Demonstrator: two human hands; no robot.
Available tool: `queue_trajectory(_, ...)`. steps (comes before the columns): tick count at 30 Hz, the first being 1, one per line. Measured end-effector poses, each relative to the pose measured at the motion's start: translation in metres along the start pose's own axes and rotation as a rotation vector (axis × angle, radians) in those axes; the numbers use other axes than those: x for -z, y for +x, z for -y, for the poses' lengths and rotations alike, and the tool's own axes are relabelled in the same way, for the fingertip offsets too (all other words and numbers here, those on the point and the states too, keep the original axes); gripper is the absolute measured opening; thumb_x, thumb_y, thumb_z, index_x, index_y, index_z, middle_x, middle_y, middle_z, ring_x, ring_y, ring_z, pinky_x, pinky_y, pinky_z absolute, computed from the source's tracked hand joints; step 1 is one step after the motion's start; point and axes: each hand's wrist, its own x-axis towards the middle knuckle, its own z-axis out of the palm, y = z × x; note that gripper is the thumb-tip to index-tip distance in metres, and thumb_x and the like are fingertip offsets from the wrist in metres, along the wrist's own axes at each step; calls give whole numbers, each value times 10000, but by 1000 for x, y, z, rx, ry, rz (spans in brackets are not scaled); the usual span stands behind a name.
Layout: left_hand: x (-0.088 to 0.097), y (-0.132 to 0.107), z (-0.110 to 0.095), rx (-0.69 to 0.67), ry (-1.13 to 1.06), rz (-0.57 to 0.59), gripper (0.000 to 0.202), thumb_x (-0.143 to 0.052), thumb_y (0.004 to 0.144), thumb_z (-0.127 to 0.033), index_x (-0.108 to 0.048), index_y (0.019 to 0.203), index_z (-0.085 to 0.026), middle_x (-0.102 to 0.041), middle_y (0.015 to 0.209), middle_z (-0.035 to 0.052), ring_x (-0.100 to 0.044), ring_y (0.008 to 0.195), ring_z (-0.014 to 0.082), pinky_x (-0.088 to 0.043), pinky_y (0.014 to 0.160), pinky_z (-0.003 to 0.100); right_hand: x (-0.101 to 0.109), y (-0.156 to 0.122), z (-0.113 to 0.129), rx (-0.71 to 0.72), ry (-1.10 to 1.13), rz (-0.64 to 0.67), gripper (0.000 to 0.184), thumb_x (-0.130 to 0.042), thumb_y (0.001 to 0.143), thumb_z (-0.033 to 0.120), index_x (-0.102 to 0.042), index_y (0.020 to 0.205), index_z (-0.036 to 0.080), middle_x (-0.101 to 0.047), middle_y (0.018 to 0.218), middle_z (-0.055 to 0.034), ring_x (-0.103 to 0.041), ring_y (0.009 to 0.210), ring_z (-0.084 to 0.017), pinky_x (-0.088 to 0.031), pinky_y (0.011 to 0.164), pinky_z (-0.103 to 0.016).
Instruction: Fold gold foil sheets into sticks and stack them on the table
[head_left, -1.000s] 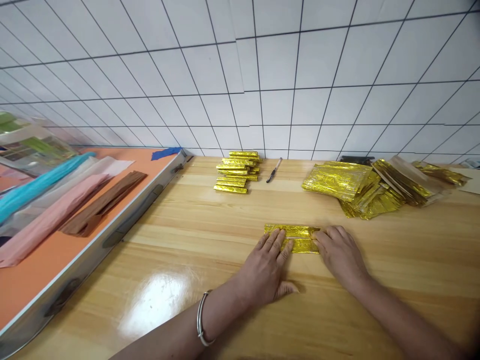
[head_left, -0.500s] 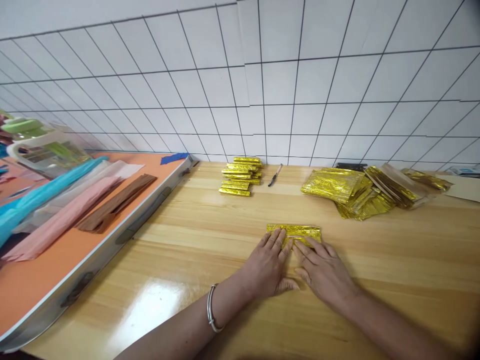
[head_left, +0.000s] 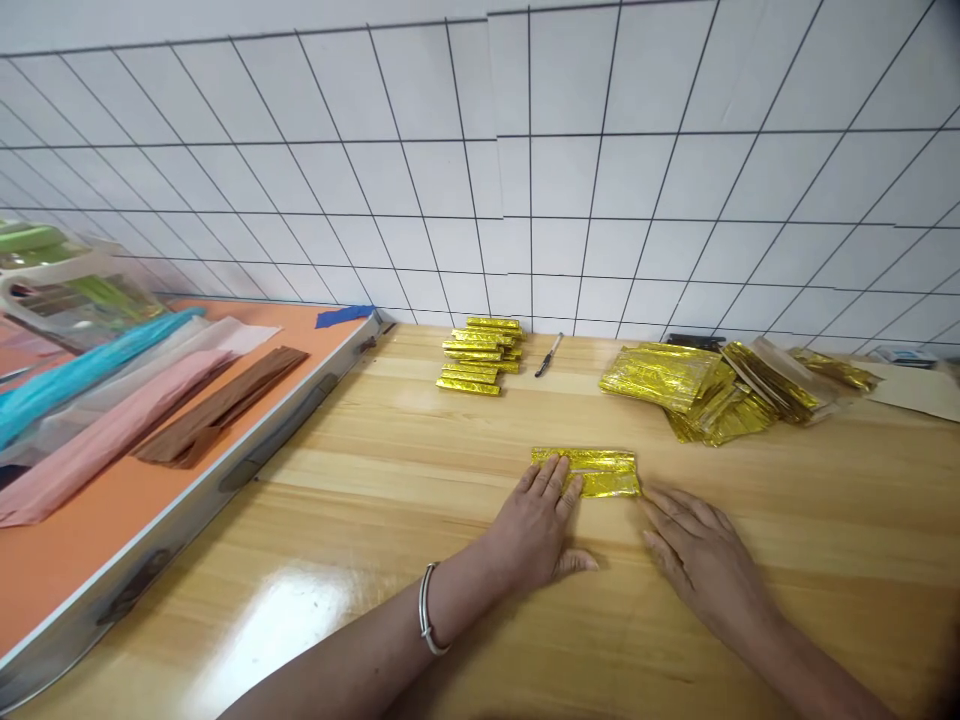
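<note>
A shiny gold foil sheet (head_left: 604,470) lies flat on the wooden table, with a lengthwise fold or seam along its middle. Stretched fingers of my left hand (head_left: 536,525) rest on its left part, thumb pointing right; they hide that end. My right hand (head_left: 697,550) lies with fingers extended just beyond the sheet's lower right corner, apart or barely touching it, and it holds nothing. Farther back, several narrow folded gold foil strips (head_left: 480,355) sit in a pile. To the right is a heap of flat gold foil pieces (head_left: 660,375).
A black-and-clear pen (head_left: 550,355) lies between the foil piles. On the left an orange-topped board (head_left: 247,400) with a raised edge carries blue, white, pink and brown crepe paper (head_left: 217,410). Behind it stands a clear jug (head_left: 82,290) with a green lid. A tiled wall (head_left: 562,170) bounds the back.
My right hand has slid off the foil sheet to the right, uncovering its right part. My left hand stays on the sheet. The view has shifted slightly.
</note>
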Motion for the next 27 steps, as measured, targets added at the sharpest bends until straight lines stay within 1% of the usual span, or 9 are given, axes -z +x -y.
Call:
queue_trajectory(5, -2, 13, 11, 8, 48, -2, 949, -207, 779, -769, -242, 1419, -70, -207, 1475, 221, -123, 1387, 336, -151, 1091, 493, -3, 54, 22, 3, 98, -50, 471, -340, 930, 348, -456, 1334, 135, -438, 1397, -100, -382, 1275, -228, -336, 1042, -403)
queue_trajectory(8, -1, 16, 11, -5, 51, -21, 927, -228, 784, -761, -290, 1399, -70, -200, 1477, 221, -115, 1389, 332, -149, 1096, 492, -17, 85, 33, 7, 134, 18, 536, -271, 943, 397, -389, 1376, 104, -342, 1454, -117, -278, 1343, -225, -279, 1082, -406)
queue_trajectory(10, -1, 16, 11, -4, 40, -42, 903, -249, 789, -753, -329, 1380, -75, -199, 1478, 218, -115, 1390, 329, -150, 1099, 489, -32, 97, 33, -13, 135, 51, 580, -256, 937, 456, -335, 1405, 124, -282, 1481, -117, -206, 1372, -231, -245, 1090, -443)
queue_trajectory(13, -1, 9, 16, -22, 4, -51, 871, -278, 805, -728, -307, 1390, -82, -220, 1475, 209, -130, 1391, 313, -166, 1102, 473, -51, 98, 24, -5, 84, 76, 652, -251, 920, 515, -259, 1434, 113, -198, 1505, -129, -130, 1389, -253, -193, 1099, -479)
queue_trajectory(16, 3, -7, 31, -40, -37, -26, 865, -310, 820, -699, -225, 1420, -82, -224, 1476, 204, -141, 1392, 291, -185, 1104, 453, -60, 94, 17, 12, 42, 62, 698, -265, 908, 540, -201, 1450, 105, -151, 1514, -132, -101, 1392, -266, -171, 1106, -478)
queue_trajectory(19, 17, -24, 47, -18, -55, 14, 846, -327, 836, -672, -185, 1431, -87, -206, 1482, 201, -137, 1395, 280, -200, 1104, 453, -60, 93, 17, 12, 28, 62, 724, -264, 901, 560, -211, 1445, 86, -152, 1512, -145, -100, 1391, -276, -170, 1108, -473)
queue_trajectory(21, 30, -25, 51, -1, -85, 48, 769, -313, 873, -623, -198, 1428, -104, -237, 1478, 181, -168, 1391, 252, -221, 1105, 427, -58, 93, 19, 6, 22, 63, 730, -259, 899, 565, -228, 1439, 74, -164, 1509, -152, -105, 1390, -277, -170, 1109, -471)
queue_trajectory(24, 42, -6, 41, 105, -100, -44, 671, -261, 921, -550, -191, 1427, -115, -224, 1484, 173, -168, 1394, 227, -246, 1094, 424, -56, 94, 20, 8, 13, 56, 700, -273, 903, 544, -241, 1438, 93, -173, 1511, -141, -100, 1391, -270, -166, 1110, -473)
queue_trajectory(27, 33, 27, 24, 57, -62, -96, 759, -261, 883, -626, -177, 1430, -106, -188, 1494, 176, -109, 1404, 244, -197, 1108, 437, -56, 93, 18, 29, 9, 68, 645, -288, 916, 476, -222, 1445, 114, -185, 1511, -129, -95, 1394, -255, -183, 1107, -470)
